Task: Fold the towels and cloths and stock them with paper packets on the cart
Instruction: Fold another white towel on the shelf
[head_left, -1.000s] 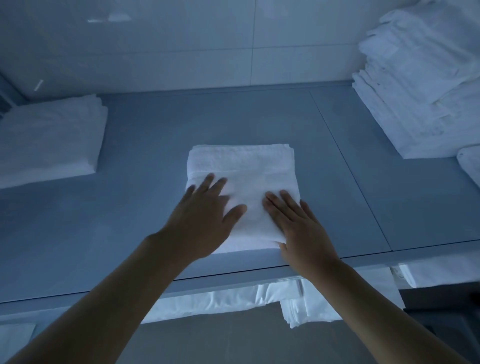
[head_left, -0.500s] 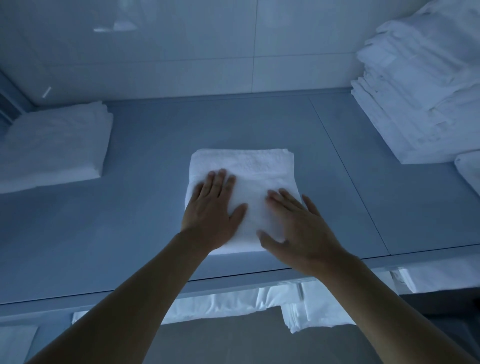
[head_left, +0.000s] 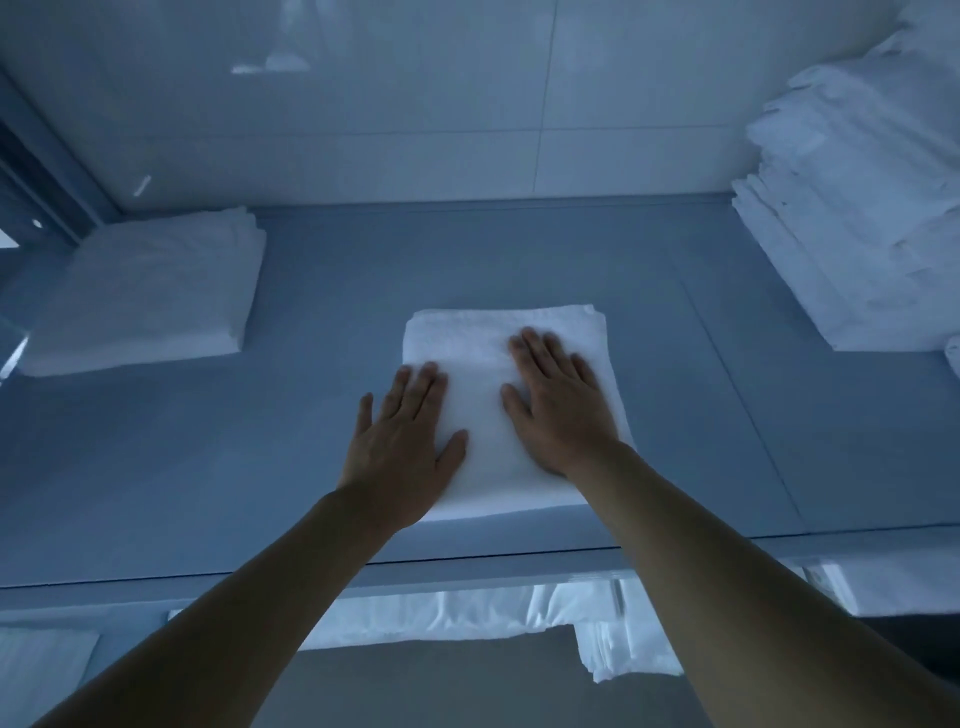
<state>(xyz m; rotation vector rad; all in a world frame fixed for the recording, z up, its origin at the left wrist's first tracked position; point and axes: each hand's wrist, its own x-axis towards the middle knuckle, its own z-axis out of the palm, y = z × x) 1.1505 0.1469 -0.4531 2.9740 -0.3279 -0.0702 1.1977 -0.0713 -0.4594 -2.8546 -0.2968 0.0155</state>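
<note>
A folded white towel (head_left: 480, 358) lies flat in the middle of the grey counter (head_left: 260, 467), close to its front edge. My left hand (head_left: 405, 447) presses flat on the towel's left edge, fingers straight, with part of the palm over the counter. My right hand (head_left: 563, 410) lies flat on the towel's right half with its fingers stretched toward the far side. Neither hand grips anything.
A folded white cloth pile (head_left: 150, 291) sits at the back left. A tall stack of white linens (head_left: 852, 208) fills the back right. A tiled wall (head_left: 467, 104) backs the counter. More white cloths (head_left: 441, 613) lie on a lower shelf under the front edge.
My right hand has slid farther up the towel's right half and flattened. My left hand has shifted left to the towel's left edge. The towel stays in place.
</note>
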